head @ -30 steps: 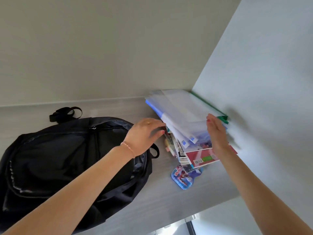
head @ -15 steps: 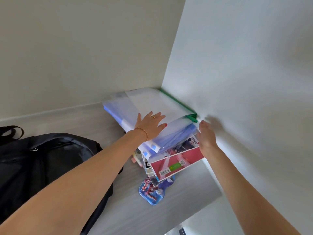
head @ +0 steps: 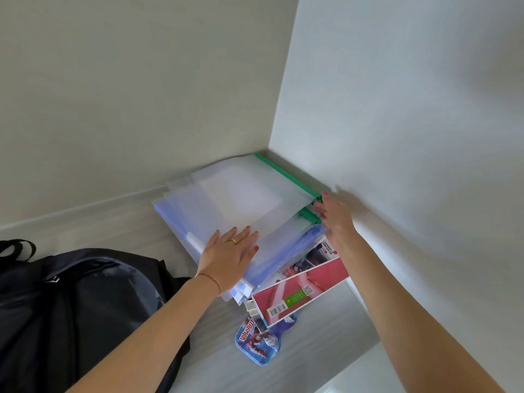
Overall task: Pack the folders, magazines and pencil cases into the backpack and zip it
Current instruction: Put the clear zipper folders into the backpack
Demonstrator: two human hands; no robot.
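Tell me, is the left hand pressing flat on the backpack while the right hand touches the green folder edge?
Not quite. In the head view the left hand lies flat on the folders, not the backpack. The right hand does touch the green edge.

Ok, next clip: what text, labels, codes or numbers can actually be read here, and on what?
"ULTRAMAN", white letters on red, upside down to the camera: on the blue pencil case that sticks out from under the stack.
Barcode, digits too small to read: on the red magazine.
QR code and green label, print too small to read: same cover.
Red print near the right hand, on the magazine below: blurred.
Folders and backpack: no text seen.
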